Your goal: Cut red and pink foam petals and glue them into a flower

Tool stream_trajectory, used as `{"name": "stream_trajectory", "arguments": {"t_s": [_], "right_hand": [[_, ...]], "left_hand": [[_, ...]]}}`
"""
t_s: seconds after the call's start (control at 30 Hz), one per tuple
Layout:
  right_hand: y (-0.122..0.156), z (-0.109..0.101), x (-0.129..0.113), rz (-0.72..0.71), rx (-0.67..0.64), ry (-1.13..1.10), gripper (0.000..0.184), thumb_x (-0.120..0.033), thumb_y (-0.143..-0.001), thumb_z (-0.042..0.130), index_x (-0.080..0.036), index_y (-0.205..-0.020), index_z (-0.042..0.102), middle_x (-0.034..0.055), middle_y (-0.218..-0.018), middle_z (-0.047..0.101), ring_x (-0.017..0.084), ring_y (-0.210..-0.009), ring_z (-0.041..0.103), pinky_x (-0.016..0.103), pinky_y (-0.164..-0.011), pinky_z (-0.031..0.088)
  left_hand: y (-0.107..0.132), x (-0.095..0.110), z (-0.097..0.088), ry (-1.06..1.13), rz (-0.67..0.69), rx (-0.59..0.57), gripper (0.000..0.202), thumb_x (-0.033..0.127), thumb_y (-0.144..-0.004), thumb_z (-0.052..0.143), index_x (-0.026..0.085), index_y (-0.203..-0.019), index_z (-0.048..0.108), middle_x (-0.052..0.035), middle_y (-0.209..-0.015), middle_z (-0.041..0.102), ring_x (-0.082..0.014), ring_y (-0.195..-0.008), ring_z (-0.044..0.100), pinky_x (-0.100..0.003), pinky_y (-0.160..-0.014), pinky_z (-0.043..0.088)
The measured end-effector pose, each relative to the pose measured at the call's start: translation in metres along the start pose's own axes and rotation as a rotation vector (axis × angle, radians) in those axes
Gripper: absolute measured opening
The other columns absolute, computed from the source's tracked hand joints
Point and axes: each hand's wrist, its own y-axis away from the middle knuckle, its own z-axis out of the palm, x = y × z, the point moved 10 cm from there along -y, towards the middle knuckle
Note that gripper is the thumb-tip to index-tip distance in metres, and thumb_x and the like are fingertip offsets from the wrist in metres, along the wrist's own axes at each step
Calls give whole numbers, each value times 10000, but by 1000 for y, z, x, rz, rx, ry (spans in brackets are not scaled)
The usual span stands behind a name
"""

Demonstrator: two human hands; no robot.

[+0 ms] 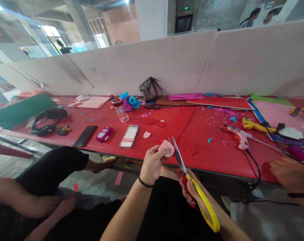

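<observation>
Fingers pressed together, a person's left hand (152, 163) pinches a small pale-pink piece (169, 149), flat, smooth and matte, its outer edge curved. The piece is held up nearer the wearer than a clear, round-sided jar with a dark red lid (121, 111), and to the jar's right. The fingers of the right hand (188, 189) wrap around bare-metal scissors with one yellow and one red handle (183, 167), the pointed blades slightly parted just beside the piece.

Another rounded pale-pink scrap (146, 134) lies on the smooth red worktop (204, 157), in front of the jar and to its right. Ruffled blue and magenta flowers (130, 101) bunch just behind the jar's right side; beyond them slumps a dark brown, leather-like flap bag (149, 89). A glossy magenta packet with rounded corners (104, 134) sits in front of the jar and to its left, beside a flat black rectangular slab (85, 136). Far to the jar's right rests a pale-pink plastic glue gun (240, 138), near curled blue and magenta shreds.
</observation>
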Motion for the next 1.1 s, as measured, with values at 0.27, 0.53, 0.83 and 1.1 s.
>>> {"name": "stream_trajectory", "arguments": {"t_s": [0.27, 0.53, 0.83, 1.1], "right_hand": [[-2, 2, 0, 4, 12, 68, 653, -802, -705, 510, -228, -1014, 532, -104, -522, 326, 38, -385, 233, 160, -363, 220], [3, 0, -6, 36, 35, 74, 681, -785, -684, 561, -241, -1092, 520, -89, -594, 355, 31, -395, 240, 156, -353, 180], [-1, -5, -19, 12, 29, 180, 730, -811, -653, 552, -202, -1057, 561, -92, -570, 375, 4, -349, 229, 151, -333, 182], [-1, 3, -10, 53, 15, 228, 716, -795, -748, 440, -192, -1132, 481, -123, -484, 351, 51, -257, 303, 171, -256, 281]], "left_hand": [[-1, -2, 1, 12, -2, -41, 312, 267, -504, 862, 105, -662, 648, -21, -664, 659, -102, -648, 608, -232, -715, 488], [-4, 5, 1, -10, -34, -82, 307, 243, -505, 863, 108, -699, 668, -41, -706, 689, -124, -670, 634, -253, -738, 501], [-13, 12, -1, -26, -50, -154, 270, 167, -506, 857, 104, -656, 641, -20, -668, 669, -98, -620, 613, -230, -668, 500], [-21, 6, -9, -28, -87, -159, 260, 182, -524, 853, 106, -659, 644, -16, -654, 659, -104, -617, 608, -230, -637, 486]]}}
